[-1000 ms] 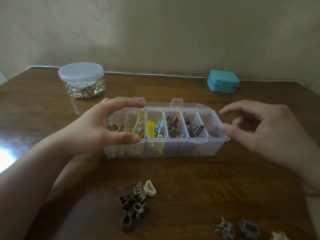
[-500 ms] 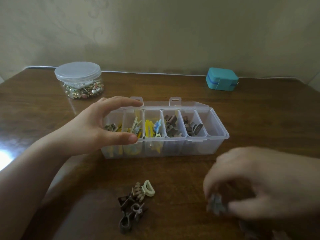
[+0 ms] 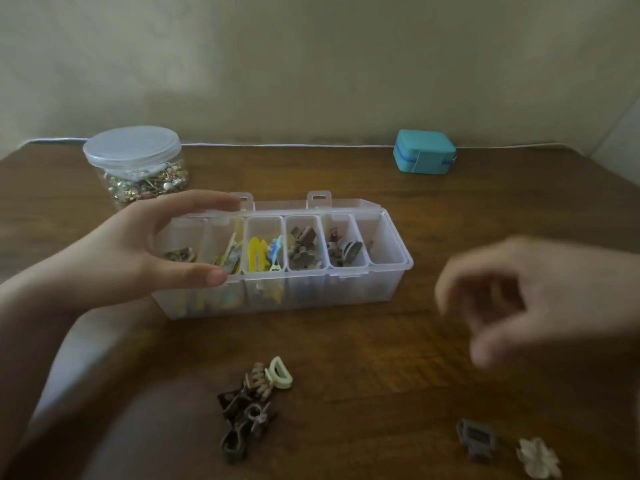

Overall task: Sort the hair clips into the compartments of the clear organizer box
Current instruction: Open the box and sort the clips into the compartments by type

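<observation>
The right hand, at about 3 o'clock, is smeared by motion blur; whether its fingers hold anything cannot be told. The left hand, at 9 o'clock, covers the left end of the clear organizer box, hiding part of the two leftmost compartments. At 5 o'clock a pale flower-shaped clip nearly reaches the bottom edge. The contents of the lidded jar at 11 o'clock are too small to identify.

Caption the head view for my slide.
Left hand steadies clear plastic organizer box; blurred right hand hovers nearby.
</observation>
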Tool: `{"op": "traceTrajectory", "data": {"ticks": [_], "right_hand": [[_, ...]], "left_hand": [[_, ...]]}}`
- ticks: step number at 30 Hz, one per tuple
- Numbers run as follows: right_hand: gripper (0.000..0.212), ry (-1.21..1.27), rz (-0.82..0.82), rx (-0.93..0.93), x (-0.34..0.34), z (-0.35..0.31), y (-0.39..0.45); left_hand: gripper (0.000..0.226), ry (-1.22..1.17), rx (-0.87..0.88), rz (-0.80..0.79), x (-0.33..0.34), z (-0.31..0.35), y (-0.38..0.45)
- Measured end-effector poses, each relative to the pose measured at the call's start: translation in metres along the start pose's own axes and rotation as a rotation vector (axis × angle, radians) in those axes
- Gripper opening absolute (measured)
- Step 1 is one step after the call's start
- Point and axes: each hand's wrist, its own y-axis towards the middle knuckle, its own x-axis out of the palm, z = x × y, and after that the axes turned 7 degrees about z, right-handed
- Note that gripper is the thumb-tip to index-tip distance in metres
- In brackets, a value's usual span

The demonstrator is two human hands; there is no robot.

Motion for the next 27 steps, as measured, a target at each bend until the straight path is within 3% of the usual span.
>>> {"op": "traceTrajectory", "data": {"ticks": [1, 3, 5, 8, 10, 11, 14, 16, 20, 24, 27], "right_hand": [[0.046, -0.008, -0.199, 0.049, 0.005, -0.006, -0.001], [0.051, -0.139, -0.377, 0.028, 0.018, -0.017, 0.002], [0.051, -0.306, -0.351, -0.072, 0.031, -0.024, 0.005], [0.041, -0.361, -0.261, -0.149, 0.038, -0.025, 0.005], [0.032, -0.303, -0.145, -0.187, 0.031, -0.023, 0.004], [0.027, -0.229, -0.010, -0.230, 0.027, -0.021, 0.005], [0.019, 0.086, 0.612, -0.326, 0.022, -0.016, 0.013], [0.017, 0.178, 0.864, -0.299, 0.028, -0.015, 0.023], [0.030, 0.109, 0.889, -0.218, 0.039, -0.009, 0.038], [0.020, 0.216, 0.989, -0.173, 0.019, -0.003, 0.020], [0.036, 0.006, 0.843, -0.110, 0.016, -0.008, -0.024]], "left_hand": [[0.088, 0.000, -0.001, 0.007, -0.002, -0.002, 0.000], [0.090, -0.007, 0.001, 0.019, -0.006, -0.005, -0.001], [0.092, -0.023, 0.006, 0.020, -0.006, -0.008, -0.001], [0.093, -0.047, 0.015, 0.019, -0.005, -0.007, -0.001], [0.092, -0.053, 0.020, 0.025, -0.004, -0.005, -0.002], [0.092, -0.049, 0.023, 0.020, -0.003, -0.004, -0.002], [0.090, -0.035, 0.041, 0.002, 0.001, -0.004, -0.001], [0.090, -0.029, 0.041, -0.001, 0.003, -0.004, -0.001], [0.091, -0.022, 0.021, 0.004, 0.003, -0.005, -0.001], [0.091, -0.032, 0.003, -0.013, 0.003, -0.002, -0.002], [0.089, -0.042, 0.011, -0.028, 0.003, 0.002, -0.003]]}}
